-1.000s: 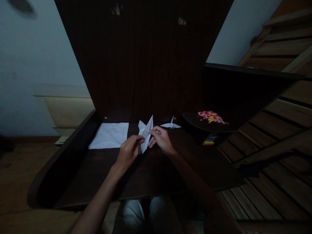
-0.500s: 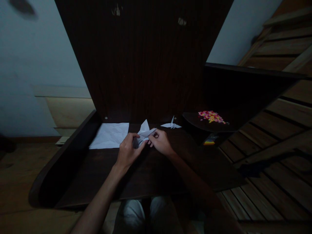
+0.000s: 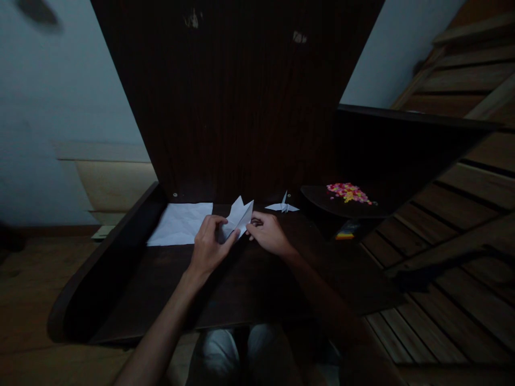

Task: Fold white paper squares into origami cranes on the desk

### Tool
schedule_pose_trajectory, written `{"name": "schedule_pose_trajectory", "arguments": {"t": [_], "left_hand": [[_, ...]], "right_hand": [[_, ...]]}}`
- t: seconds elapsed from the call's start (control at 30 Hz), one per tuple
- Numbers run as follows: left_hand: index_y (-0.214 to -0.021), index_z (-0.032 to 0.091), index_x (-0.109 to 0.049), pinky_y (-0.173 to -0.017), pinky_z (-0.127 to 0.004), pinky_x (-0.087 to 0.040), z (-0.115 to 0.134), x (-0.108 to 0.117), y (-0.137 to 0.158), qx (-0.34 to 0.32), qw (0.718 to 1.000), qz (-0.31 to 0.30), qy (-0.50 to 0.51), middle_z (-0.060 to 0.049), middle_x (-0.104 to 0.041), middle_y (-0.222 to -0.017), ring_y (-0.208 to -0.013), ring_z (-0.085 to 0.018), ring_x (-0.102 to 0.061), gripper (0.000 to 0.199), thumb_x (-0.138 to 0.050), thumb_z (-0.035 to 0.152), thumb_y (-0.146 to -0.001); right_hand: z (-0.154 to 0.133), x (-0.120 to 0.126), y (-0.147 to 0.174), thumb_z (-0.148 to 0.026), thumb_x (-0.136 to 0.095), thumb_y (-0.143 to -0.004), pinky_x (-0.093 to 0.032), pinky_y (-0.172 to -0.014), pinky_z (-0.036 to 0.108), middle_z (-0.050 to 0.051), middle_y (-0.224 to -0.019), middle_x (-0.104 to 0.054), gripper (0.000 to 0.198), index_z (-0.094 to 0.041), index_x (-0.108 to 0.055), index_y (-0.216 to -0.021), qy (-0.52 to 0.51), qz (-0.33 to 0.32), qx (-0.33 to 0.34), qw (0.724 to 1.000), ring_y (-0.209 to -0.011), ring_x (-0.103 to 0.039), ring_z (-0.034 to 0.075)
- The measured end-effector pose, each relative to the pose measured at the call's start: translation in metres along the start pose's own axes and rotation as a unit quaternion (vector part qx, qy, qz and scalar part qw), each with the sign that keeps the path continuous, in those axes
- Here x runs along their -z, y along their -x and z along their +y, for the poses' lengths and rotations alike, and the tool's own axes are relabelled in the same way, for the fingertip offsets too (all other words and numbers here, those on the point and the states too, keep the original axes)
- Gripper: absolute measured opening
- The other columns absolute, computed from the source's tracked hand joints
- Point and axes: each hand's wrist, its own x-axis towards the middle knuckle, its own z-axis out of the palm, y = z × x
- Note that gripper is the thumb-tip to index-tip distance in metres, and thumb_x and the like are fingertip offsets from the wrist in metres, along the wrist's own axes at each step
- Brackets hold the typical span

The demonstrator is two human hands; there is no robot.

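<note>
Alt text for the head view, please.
Folded white paper in the left hand, right hand at its edge, over a dark desk. A creased white sheet lies left; right, an origami crane and a shelf with small colorful pieces.

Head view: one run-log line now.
left hand: gripping folded paper; right hand: at paper's right edge; white sheet: desk, left; paper bird: desk, right
</note>
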Motion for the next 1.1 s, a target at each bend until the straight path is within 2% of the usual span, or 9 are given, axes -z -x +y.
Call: {"name": "schedule_pose_trajectory", "arguments": {"t": [0.17,0.27,0.4,0.5,0.63,0.77,0.9,1.1], "left_hand": [[-0.099,0.02,-0.056,-0.075,-0.032,-0.054,-0.001,0.002,-0.002,0.002,1.0,0.012,-0.01,-0.006,-0.058,-0.096,-0.089,-0.019,-0.06,0.021,-0.065,0.023,-0.081],[-0.102,0.019,-0.056,-0.079,-0.033,-0.054,-0.003,0.001,0.0,-0.023,0.998,0.007,-0.053,-0.007,-0.06,-0.097,-0.091,-0.02,-0.062,0.02,-0.062,0.021,-0.082],[-0.108,0.018,-0.056,-0.086,-0.035,-0.053,-0.005,0.001,0.004,-0.082,0.986,-0.016,-0.141,-0.012,-0.065,-0.107,-0.097,-0.024,-0.064,0.024,-0.057,0.018,-0.084],[-0.116,0.017,-0.054,-0.086,-0.035,-0.053,-0.008,0.0,0.007,-0.097,0.982,-0.032,-0.161,-0.013,-0.067,-0.108,-0.098,-0.025,-0.066,0.031,-0.053,0.015,-0.084],[-0.125,0.017,-0.048,-0.087,-0.036,-0.053,-0.01,-0.001,0.008,-0.08,0.985,-0.039,-0.146,-0.014,-0.066,-0.113,-0.101,-0.026,-0.065,0.042,-0.053,0.014,-0.083],[-0.13,0.018,-0.045,-0.088,-0.037,-0.054,-0.014,-0.002,0.009,-0.058,0.99,-0.079,-0.098,-0.014,-0.065,-0.117,-0.102,-0.025,-0.066,0.05,-0.057,0.018,-0.082],[-0.132,0.017,-0.044,-0.088,-0.037,-0.054,-0.017,-0.002,0.01,-0.025,0.992,-0.104,-0.07,-0.013,-0.064,-0.12,-0.102,-0.024,-0.066,0.051,-0.058,0.022,-0.083],[-0.132,0.011,-0.044,-0.085,-0.035,-0.054,-0.014,-0.005,0.011,-0.004,0.988,-0.122,-0.095,-0.016,-0.067,-0.115,-0.097,-0.025,-0.068,0.053,-0.052,0.012,-0.08]], "right_hand": [[-0.005,0.003,0.0,-0.023,-0.054,-0.078,-0.05,-0.053,0.02,-0.002,-0.069,-0.06,0.006,-0.018,-0.054,-0.076,-0.003,-0.04,0.033,0.999,-0.061,-0.059,0.011],[-0.006,0.002,0.0,-0.024,-0.054,-0.08,-0.052,-0.055,0.022,-0.001,-0.072,-0.061,0.006,-0.019,-0.053,-0.084,-0.017,-0.049,0.037,0.998,-0.06,-0.06,0.011],[-0.005,0.0,-0.001,-0.021,-0.054,-0.081,-0.052,-0.058,0.024,-0.003,-0.072,-0.062,0.022,-0.021,-0.048,-0.102,-0.037,-0.052,0.044,0.997,-0.059,-0.061,0.012],[-0.003,-0.001,-0.001,-0.02,-0.054,-0.082,-0.051,-0.061,0.024,-0.004,-0.07,-0.061,0.029,-0.022,-0.045,-0.109,-0.019,-0.056,0.058,0.997,-0.062,-0.061,0.012],[-0.003,-0.001,-0.001,-0.021,-0.051,-0.085,-0.049,-0.063,0.023,-0.002,-0.074,-0.061,0.02,-0.02,-0.05,-0.105,0.028,-0.062,0.082,0.994,-0.065,-0.059,0.011],[-0.005,0.0,-0.002,-0.022,-0.049,-0.086,-0.047,-0.064,0.023,-0.001,-0.074,-0.061,0.015,-0.019,-0.056,-0.099,0.064,-0.054,0.094,0.992,-0.066,-0.059,0.012],[-0.002,0.002,-0.004,-0.022,-0.05,-0.086,-0.048,-0.065,0.024,0.0,-0.076,-0.062,0.016,-0.018,-0.058,-0.1,0.06,-0.051,0.087,0.993,-0.069,-0.06,0.013],[-0.003,0.001,-0.004,-0.022,-0.051,-0.085,-0.048,-0.064,0.025,0.001,-0.074,-0.063,0.018,-0.018,-0.059,-0.1,0.048,-0.049,0.078,0.995,-0.067,-0.06,0.013]]}}
